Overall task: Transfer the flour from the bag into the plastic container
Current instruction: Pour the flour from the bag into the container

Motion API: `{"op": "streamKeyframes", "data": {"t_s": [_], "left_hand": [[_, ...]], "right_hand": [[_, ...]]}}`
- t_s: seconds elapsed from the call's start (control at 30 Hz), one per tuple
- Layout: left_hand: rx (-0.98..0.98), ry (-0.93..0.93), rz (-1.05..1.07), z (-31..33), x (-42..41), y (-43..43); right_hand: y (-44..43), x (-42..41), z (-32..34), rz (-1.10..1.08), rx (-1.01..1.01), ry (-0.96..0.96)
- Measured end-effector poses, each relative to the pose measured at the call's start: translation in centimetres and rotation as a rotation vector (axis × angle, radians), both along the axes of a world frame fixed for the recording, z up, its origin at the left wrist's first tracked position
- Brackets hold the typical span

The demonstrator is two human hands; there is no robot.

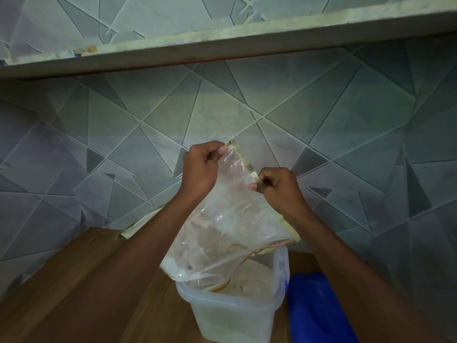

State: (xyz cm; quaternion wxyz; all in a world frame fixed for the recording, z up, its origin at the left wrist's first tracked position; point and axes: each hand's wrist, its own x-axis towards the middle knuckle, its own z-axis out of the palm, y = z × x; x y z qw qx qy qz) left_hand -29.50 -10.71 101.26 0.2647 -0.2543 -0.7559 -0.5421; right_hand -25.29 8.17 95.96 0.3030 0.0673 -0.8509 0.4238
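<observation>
A clear plastic bag [230,219] hangs upside down over a translucent plastic container [235,315]. My left hand [200,167] pinches one upper corner of the bag and my right hand [279,186] pinches the other corner of its sealed edge. The bag's open mouth dips into the container. Pale flour [247,280] is heaped inside the container, and some flour still clings in the bag's lower part.
The container stands on a wooden counter [86,280] against a grey tiled wall [346,134]. A blue lid-like object [316,308] lies just right of the container. A shelf [222,43] runs across the wall above.
</observation>
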Motion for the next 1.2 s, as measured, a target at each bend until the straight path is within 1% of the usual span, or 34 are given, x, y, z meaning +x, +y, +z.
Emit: {"op": "streamKeyframes", "data": {"t_s": [0.1, 0.2, 0.33, 0.43, 0.5, 0.57, 0.7, 0.83, 0.93, 0.97, 1.0, 1.03, 1.07, 1.13, 1.2], "left_hand": [[-0.011, 0.03, 0.063, 0.3, 0.0, -0.1], [-0.025, 0.054, 0.049, 0.2, 0.5, 0.2], [-0.056, 0.077, 0.082, -0.2, 0.8, 0.6], [-0.06, 0.081, 0.014, 0.0, 0.7, 0.0], [-0.111, 0.089, -0.032, -0.1, 0.8, -0.9], [-0.162, 0.069, -0.027, -0.5, 0.3, -2.4], [-0.194, -0.028, 0.118, -3.6, -0.9, -7.2], [-0.151, -0.155, 0.368, -8.6, -1.5, -12.8], [-0.083, -0.335, 0.574, -12.8, -1.3, -17.3], [-0.092, -0.386, 0.607, -14.7, -1.7, -19.0], [-0.118, -0.479, 0.614, -16.1, -1.7, -20.5], [-0.108, -0.53, 0.575, -17.8, -2.4, -22.1], [-0.015, -0.583, 0.503, -18.6, -2.2, -23.0], [0.296, -0.67, 0.355, -19.2, -1.0, -23.3], [0.559, -0.669, 0.164, -19.3, 0.0, -22.5]], "right_hand": [[-0.7, 0.1, 0.9, -0.002, -0.02, 0.017], [-1.7, 0.3, 2.5, 0.048, -0.072, 0.065], [-2.8, -0.1, 3.9, 0.046, -0.05, 0.099], [-3.1, -0.4, 3.7, 0.017, -0.05, 0.133], [-3.2, -0.5, 3.5, -0.004, -0.055, 0.144], [-3.3, -0.5, 3.3, -0.03, -0.06, 0.141], [-3.3, -0.6, 3.2, -0.065, -0.01, 0.148], [-3.9, -0.8, 2.8, -0.131, 0.008, 0.15], [-4.7, -1.0, 2.8, -0.163, -0.01, 0.175], [-5.0, -1.2, 2.7, -0.176, -0.014, 0.187], [-5.3, -1.2, 2.6, -0.192, -0.014, 0.202], [-5.5, -1.3, 2.5, -0.206, -0.016, 0.22], [-5.9, -1.4, 2.4, -0.212, -0.023, 0.239], [-6.4, -1.7, 2.3, -0.221, -0.062, 0.263], [-6.9, -1.9, 2.2, -0.244, -0.087, 0.281]]}}
